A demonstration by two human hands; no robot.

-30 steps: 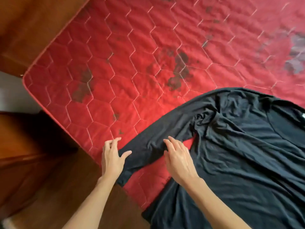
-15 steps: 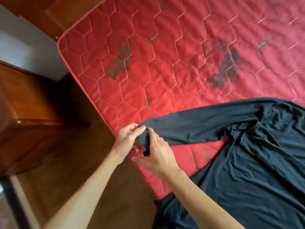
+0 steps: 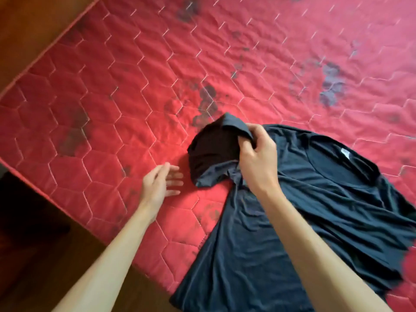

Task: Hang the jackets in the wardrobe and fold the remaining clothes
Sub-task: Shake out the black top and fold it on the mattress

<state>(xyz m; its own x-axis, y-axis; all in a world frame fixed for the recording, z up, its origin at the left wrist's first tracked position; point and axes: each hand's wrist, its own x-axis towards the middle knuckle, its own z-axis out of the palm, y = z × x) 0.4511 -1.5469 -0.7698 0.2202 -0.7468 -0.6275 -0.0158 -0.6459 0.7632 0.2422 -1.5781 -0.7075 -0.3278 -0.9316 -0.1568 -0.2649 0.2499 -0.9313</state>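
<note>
Fingers of our right hand are curled tight, pinching the bunched sleeve of the dark navy thin-knit long-sleeve shirt, which is spread on the near right of the red hexagon-quilted mattress. Our left hand hovers over the mattress, fingers straight and apart, holding nothing. The shirt looks light and floppy, so we'd grab it at cuff and shoulder.

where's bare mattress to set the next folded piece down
Bare mattress runs wide from the bunched sleeve to the far and left edges; the open left hand is over its near part. Crowded lower right: the dark shirt covers it, right hand gripping the sleeve.
</note>
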